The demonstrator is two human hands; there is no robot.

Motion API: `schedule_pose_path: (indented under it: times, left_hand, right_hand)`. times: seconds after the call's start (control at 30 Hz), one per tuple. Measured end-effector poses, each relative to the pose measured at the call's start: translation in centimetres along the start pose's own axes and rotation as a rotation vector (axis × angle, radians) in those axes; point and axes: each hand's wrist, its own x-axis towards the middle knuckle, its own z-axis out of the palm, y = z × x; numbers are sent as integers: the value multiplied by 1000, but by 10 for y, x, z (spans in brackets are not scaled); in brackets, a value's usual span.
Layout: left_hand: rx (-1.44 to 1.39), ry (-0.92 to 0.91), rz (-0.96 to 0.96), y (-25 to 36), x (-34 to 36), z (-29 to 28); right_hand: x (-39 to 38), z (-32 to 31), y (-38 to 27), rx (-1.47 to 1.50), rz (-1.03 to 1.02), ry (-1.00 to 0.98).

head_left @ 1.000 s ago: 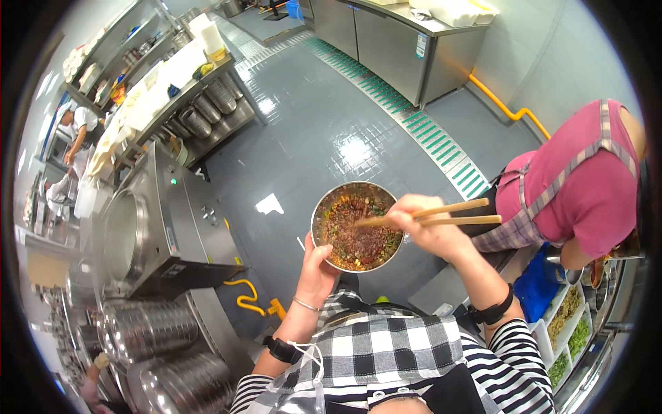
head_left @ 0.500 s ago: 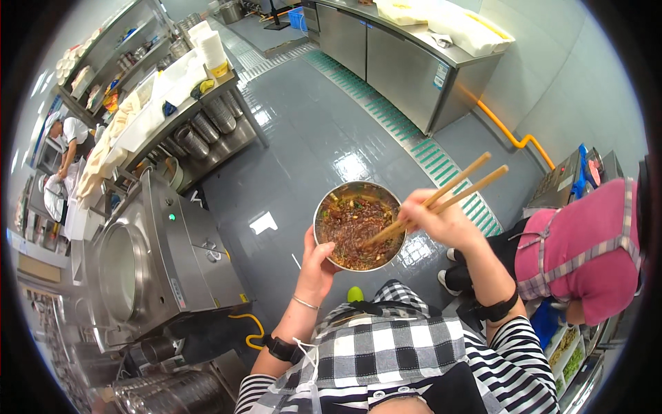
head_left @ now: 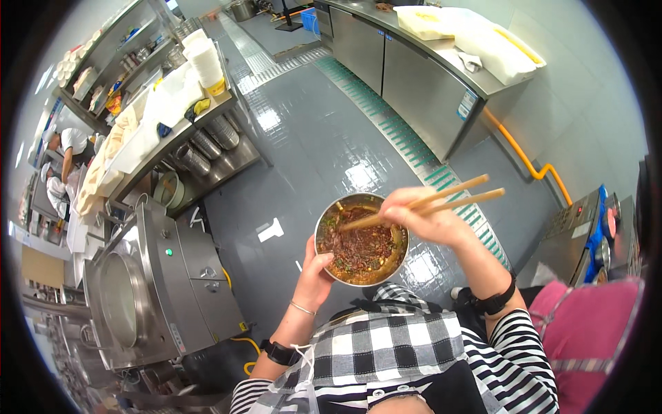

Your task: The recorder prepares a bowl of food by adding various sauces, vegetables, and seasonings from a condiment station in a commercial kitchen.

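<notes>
Step in hand: mixing food in bowl [head_left: 361, 239], by look of it. Your left hand [head_left: 315, 270] cups bowl from below-left, held at chest height over floor. Your right hand [head_left: 422, 219] pinches chopsticks [head_left: 424, 202], tips buried in food just left of hand. Next move likely calls for steady bowl, wrist-led stirring.

A small rectangular label [head_left: 467, 105], pale with blue, sits on the end face of the steel counter [head_left: 414, 62]; a strip label [head_left: 176, 338], white with dark marks, runs down the lower front edge of the steel machine [head_left: 172, 276], far left of that counter.
</notes>
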Motion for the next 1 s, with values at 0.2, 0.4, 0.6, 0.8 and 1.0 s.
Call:
schedule_pose_path:
  times: [0.2,0.4,0.6,0.8,1.0]
  left_hand:
    - [-118,73,95,20,77,17]
    - [-26,-2,16,52,154,26]
    - [25,4,101,87,233,11]
    - [87,3,124,112,328,10]
    - [111,-116,79,145,408,28]
  right_hand:
    - [57,-60,26,133,210,-133]
    - [187,-105,43,64,-75,-274]
    - [261,-164,94,-107,140,-233]
    - [268,-134,124,-68,-9,-216]
    - [305,-183,147,-225,13,173]
